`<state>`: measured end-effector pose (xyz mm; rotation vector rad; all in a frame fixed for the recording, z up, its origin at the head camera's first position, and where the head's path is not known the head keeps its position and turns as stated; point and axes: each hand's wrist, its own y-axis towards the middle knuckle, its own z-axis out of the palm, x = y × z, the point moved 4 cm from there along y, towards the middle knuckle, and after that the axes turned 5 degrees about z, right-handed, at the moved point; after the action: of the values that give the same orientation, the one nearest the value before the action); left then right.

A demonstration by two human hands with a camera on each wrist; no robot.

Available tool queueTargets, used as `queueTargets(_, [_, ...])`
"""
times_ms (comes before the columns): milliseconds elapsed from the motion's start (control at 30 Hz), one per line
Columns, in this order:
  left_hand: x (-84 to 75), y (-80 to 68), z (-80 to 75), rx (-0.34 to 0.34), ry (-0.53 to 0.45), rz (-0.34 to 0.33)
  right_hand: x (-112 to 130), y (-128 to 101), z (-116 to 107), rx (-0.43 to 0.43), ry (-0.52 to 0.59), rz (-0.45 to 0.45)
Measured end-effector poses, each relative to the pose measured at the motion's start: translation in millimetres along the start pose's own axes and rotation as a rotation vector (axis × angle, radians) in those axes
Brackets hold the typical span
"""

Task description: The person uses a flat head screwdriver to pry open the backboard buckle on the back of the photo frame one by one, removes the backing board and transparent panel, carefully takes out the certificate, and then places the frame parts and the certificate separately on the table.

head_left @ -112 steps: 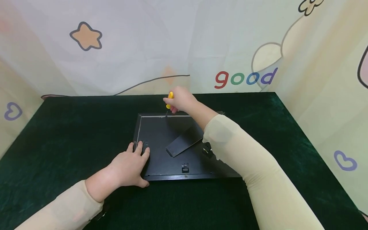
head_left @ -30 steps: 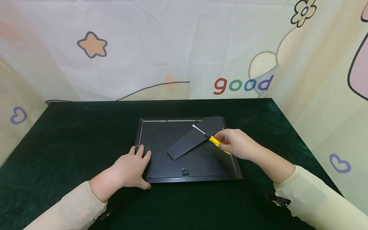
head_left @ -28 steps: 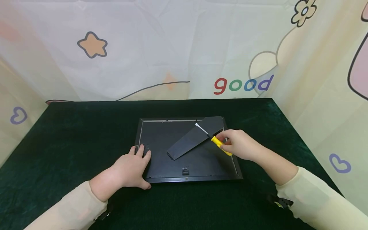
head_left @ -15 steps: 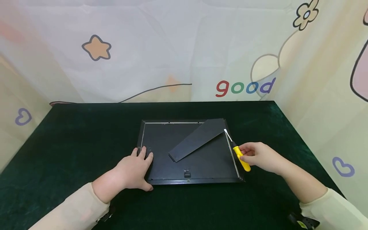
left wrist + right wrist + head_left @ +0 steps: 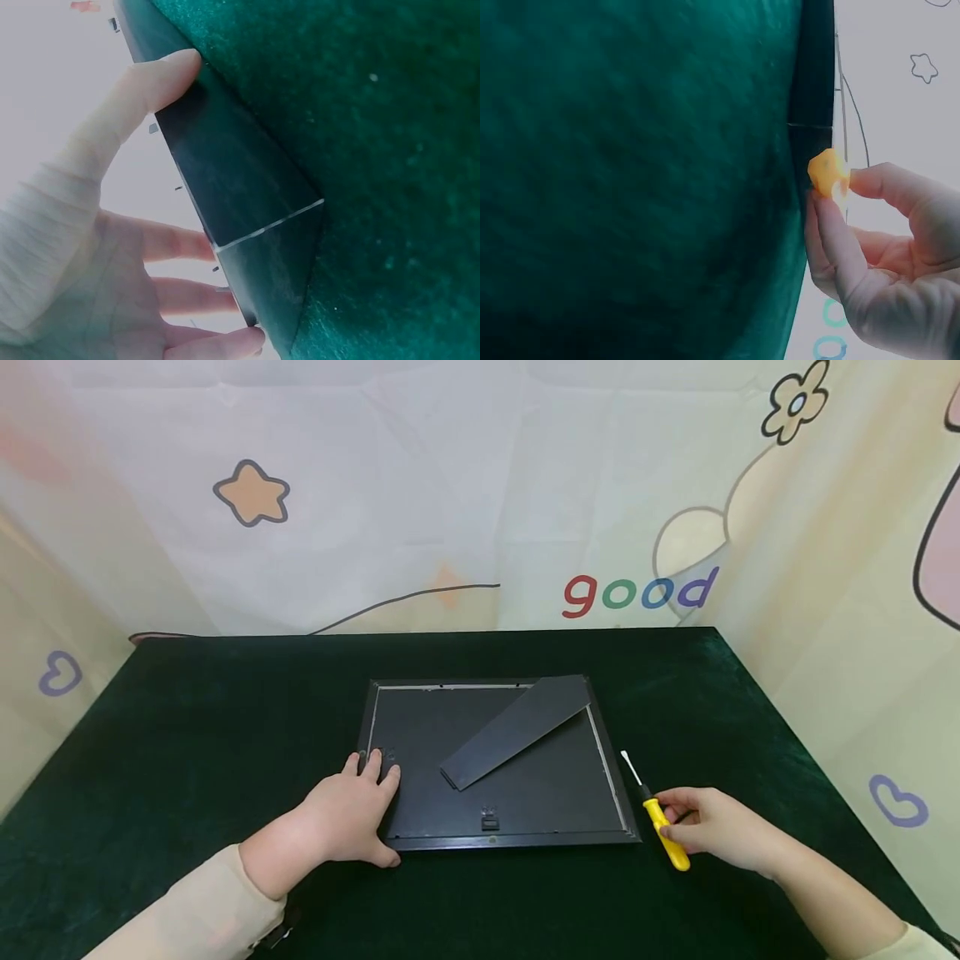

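A black picture frame [image 5: 420, 735] lies back side up on the table, its flat stand leg [image 5: 517, 731] slanting across the backing. My left hand [image 5: 341, 818] rests with spread fingers on the frame's left side, thumb at the front left corner. In the left wrist view the thumb [image 5: 169, 79] lies along the frame's edge [image 5: 232, 172]. To the right of the frame, my right hand [image 5: 720, 827] pinches a yellow-handled screwdriver [image 5: 666, 835] between thumb and fingers, its flat metal tip pointing away from me. The right wrist view shows the handle's end [image 5: 827, 174] between the fingertips.
Dark green cloth [image 5: 225, 735] covers the table around the frame. A small black hanger [image 5: 490, 820] sits near the frame's front edge. Behind the table hangs a pale printed curtain [image 5: 390, 485] with a star, a flower and coloured letters.
My right hand has moved from the frame's far edge, across the stand leg, to the table at the right, still holding the screwdriver. The left hand has stayed on the frame.
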<state>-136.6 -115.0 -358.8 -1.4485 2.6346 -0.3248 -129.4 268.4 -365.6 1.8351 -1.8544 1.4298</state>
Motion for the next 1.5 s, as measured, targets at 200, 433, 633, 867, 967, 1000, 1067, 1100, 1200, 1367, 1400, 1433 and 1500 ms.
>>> queueTargets(200, [-0.9, -0.7, -0.7, -0.017, 0.004, 0.005, -11, -3, 8, -0.014, 0.029, 0.080])
queueTargets(433, [-1.5, -0.2, 0.2, -0.016, 0.004, -0.003, -17, -11, 10, -0.052, 0.054, 0.122])
queueTargets(633, [-1.0, -0.5, 0.6, -0.016, -0.013, 0.006, -16, -14, 12, -0.071, 0.001, 0.129])
queueTargets(867, [-0.5, 0.0, 1.9, 0.000, -0.017, -0.005, -16, -16, 17, -0.075, -0.030, 0.127])
queueTargets(967, [-0.3, -0.3, 0.3, -0.004, -0.016, -0.012, -16, -14, 18, -0.076, -0.054, 0.135])
queueTargets(1000, [-0.4, -0.4, 0.0, -0.004, -0.017, -0.014, -16, -14, 19, -0.077, -0.063, 0.136])
queueTargets(1067, [-0.8, -0.5, -0.3, 0.001, -0.016, -0.013, -16, -13, 20, -0.080, -0.088, 0.140])
queueTargets(1100, [-1.0, -0.6, -0.2, 0.003, -0.015, -0.014, -16, -13, 20, -0.080, -0.099, 0.142])
queueTargets(1200, [-1.4, -0.4, -0.4, 0.001, -0.017, -0.008, -16, -13, 21, -0.075, -0.127, 0.152])
queueTargets(1367, [-1.9, -1.0, 0.8, -0.002, -0.022, -0.005, -16, -14, 20, -0.036, -0.189, 0.170])
queueTargets(1400, [-2.0, -1.3, 1.1, -0.001, -0.020, -0.010, -15, -14, 18, -0.031, -0.210, 0.168])
queueTargets(1433, [-2.1, -1.5, 1.4, 0.000, -0.021, -0.012, -13, -14, 17, -0.029, -0.233, 0.165])
queueTargets(1500, [-2.1, -2.2, 1.5, 0.001, -0.021, -0.017, -8, -14, 12, -0.037, -0.287, 0.140])
